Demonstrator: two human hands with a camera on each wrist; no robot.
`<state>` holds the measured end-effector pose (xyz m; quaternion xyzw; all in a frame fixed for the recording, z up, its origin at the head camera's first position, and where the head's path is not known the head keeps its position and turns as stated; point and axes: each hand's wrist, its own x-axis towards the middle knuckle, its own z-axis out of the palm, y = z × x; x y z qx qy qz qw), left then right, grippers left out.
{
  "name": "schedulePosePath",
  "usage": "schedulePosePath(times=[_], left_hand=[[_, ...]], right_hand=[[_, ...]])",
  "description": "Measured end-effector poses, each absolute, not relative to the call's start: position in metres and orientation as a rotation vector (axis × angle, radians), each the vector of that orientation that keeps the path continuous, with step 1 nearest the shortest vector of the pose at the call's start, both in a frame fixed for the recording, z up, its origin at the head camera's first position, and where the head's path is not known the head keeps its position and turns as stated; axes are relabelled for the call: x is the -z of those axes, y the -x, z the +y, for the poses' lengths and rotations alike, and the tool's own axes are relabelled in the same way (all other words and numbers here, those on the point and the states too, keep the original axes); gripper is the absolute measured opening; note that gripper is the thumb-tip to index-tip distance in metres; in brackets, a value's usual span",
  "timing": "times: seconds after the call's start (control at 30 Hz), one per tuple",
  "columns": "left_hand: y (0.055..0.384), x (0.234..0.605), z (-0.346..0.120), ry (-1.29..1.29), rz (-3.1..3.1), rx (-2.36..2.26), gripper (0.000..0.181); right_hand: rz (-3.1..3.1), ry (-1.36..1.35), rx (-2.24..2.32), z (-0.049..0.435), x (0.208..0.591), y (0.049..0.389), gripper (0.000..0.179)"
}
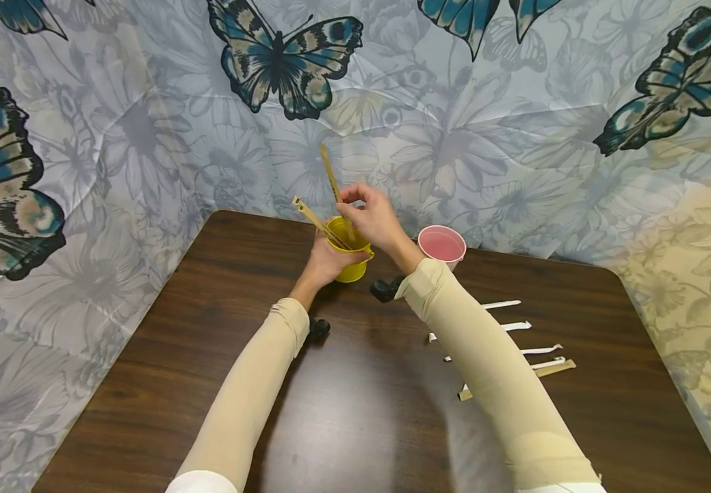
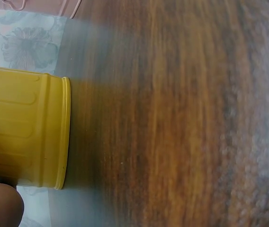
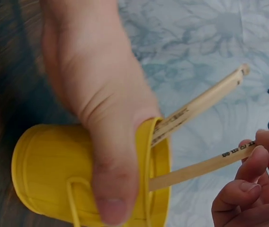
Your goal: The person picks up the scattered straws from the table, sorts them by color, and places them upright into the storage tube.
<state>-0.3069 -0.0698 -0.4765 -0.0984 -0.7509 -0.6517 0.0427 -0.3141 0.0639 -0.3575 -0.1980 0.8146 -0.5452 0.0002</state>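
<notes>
My left hand (image 1: 326,261) grips a small yellow bucket (image 1: 352,272) near the back edge of the table, its thumb lying along the outside below the rim. Between the thumb and fingers of my right hand (image 1: 375,218), a tan paper-wrapped straw (image 1: 329,168) with dark print is pinched; its lower end is inside the bucket. More tan wrapped straws (image 1: 312,216) lean out of the bucket to the left, also seen beside the left thumb in the right wrist view. The left wrist view shows the bucket's wall (image 2: 21,132) and one fingertip (image 2: 1,204) against it.
A pink bucket (image 1: 443,245) stands right of the yellow one, behind the right wrist. Several white wrapped straws (image 1: 517,326) and a tan one (image 1: 557,368) lie on the dark wooden table (image 1: 207,322), partly hidden under the right sleeve. A butterfly-print cloth (image 1: 164,137) hangs behind.
</notes>
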Motion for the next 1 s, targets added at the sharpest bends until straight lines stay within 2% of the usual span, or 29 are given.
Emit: schedulePosePath(times=[0.6, 1.0], left_hand=[[0.310, 0.474, -0.070, 0.362, -2.278, 1.992, 0.081], [0.311, 0.479, -0.069, 0.355, -2.226, 2.042, 0.082]], right_hand=[[2.705, 0.587, 1.455, 0.068, 0.371, 0.318, 0.021], [2.674, 0.586, 1.437, 0.076, 0.376, 0.314, 0.025]])
